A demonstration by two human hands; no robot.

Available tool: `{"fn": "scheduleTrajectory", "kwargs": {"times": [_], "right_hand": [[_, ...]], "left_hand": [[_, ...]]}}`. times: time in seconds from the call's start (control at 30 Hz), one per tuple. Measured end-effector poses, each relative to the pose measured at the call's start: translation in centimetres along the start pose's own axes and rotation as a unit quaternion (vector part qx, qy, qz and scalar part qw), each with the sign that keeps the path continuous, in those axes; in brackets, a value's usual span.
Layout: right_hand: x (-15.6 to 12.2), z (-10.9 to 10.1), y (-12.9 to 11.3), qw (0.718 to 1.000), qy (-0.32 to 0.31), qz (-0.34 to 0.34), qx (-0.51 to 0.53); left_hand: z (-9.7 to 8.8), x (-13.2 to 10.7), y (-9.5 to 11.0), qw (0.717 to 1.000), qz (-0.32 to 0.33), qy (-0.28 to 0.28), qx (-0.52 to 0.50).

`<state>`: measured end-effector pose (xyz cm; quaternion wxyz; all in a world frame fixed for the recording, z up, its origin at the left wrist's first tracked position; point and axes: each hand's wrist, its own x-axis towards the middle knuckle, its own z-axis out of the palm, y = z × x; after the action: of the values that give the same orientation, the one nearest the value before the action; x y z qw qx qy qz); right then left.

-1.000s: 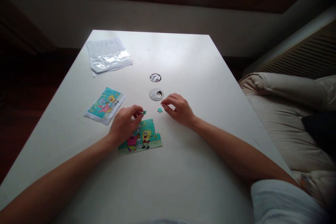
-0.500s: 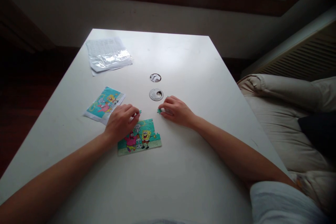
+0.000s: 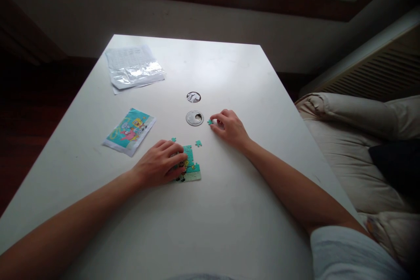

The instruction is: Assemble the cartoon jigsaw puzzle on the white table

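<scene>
— Where did we have our left hand (image 3: pixel 159 167)?
— Flat and spread on the puzzle (image 3: pixel 189 169), near us on the counter (image 3: pixel 210 227).
— And the loose pieces?
— One piece (image 3: pixel 198 143) lay just beyond the puzzle. Farther out, our right hand (image 3: pixel 229 127) pinched another piece (image 3: pixel 210 121) beside the round metal cap (image 3: pixel 194 118).

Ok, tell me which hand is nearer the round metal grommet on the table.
Right. The right hand lies just beside the grommet, fingertips at a teal puzzle piece. The left hand rests lower, on the puzzle.
</scene>
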<state>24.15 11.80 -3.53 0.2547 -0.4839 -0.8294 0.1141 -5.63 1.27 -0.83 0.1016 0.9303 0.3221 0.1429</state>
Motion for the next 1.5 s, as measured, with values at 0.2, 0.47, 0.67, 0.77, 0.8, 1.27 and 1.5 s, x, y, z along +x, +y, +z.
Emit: {"fn": "scheduleTrajectory", "kwargs": {"times": [0.2, 0.47, 0.67, 0.77, 0.8, 1.27, 1.5], "right_hand": [[-0.2, 0.1, -0.5, 1.000, -0.006, -0.018, 0.019], [-0.1, -0.3, -1.4, 0.993, -0.064, -0.085, 0.056], [-0.3, 0.0, -1.8, 0.993, -0.056, -0.085, 0.061], [-0.4, -0.1, -1.9, 0.994, -0.053, -0.083, 0.046], [-0.4, -0.1, -1.9, 0.994, -0.055, -0.086, 0.043], [-0.5, 0.3, -2.1, 0.994, -0.048, -0.095, 0.031], [-0.7, 0.3, -2.5, 0.993, -0.045, -0.103, 0.030]], "left_hand": [[0.2, 0.0, 0.0, 0.999, -0.036, 0.009, 0.023], [0.4, 0.4, -0.1, 0.997, -0.061, 0.043, 0.011], [0.3, 0.4, -0.1, 0.997, -0.066, 0.037, 0.021], [0.4, 0.3, -0.1, 0.997, -0.065, 0.034, 0.027], [0.4, 0.3, -0.1, 0.997, -0.065, 0.035, 0.028], [0.7, -0.2, -0.2, 0.998, -0.040, 0.056, -0.011], [0.6, -0.1, -0.4, 0.993, -0.088, 0.081, 0.012]]}}
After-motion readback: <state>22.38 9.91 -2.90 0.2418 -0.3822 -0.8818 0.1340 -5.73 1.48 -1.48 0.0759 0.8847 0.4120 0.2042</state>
